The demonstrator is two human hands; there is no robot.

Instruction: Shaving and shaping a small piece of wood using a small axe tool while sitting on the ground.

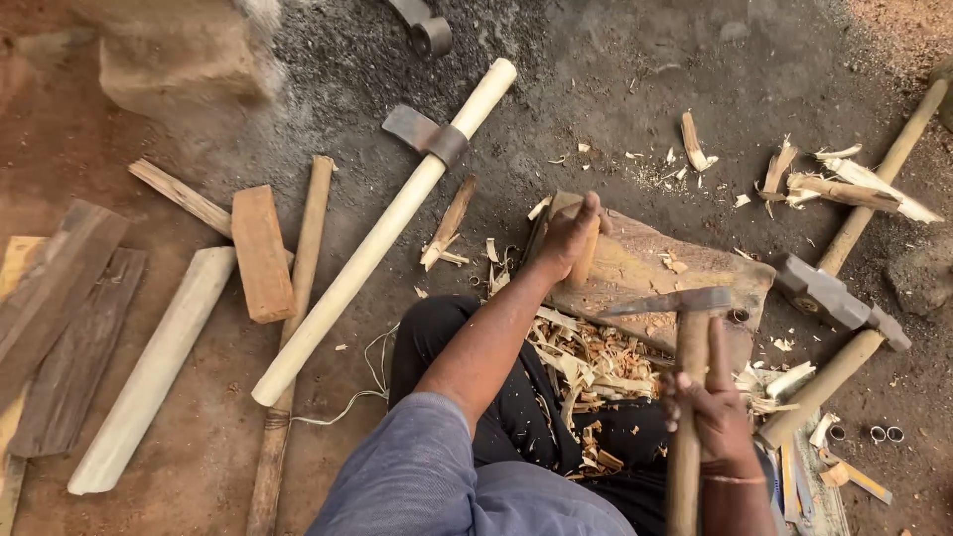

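The left hand [568,238] is closing around a short peg [584,248], standing it on end on the block [685,273]; the fingers are wrapping most of it, so its lower tip is hard to make out. The right hand [713,412] is gripping the adze [685,397] by its handle, fist shut tight, with the blade [667,303] hanging just to the right of the left hand's knuckles, over the block. Shavings [586,362] are piling below the left wrist, across the lap. Beyond the left hand a long hafted tool [382,233] is lying on the ground, and a hammer [839,298] is resting past the right hand. The risk is plain: the blade is working very near the left fingers, so a glancing stroke, or the peg tipping or slipping on the block, could send the edge into them.
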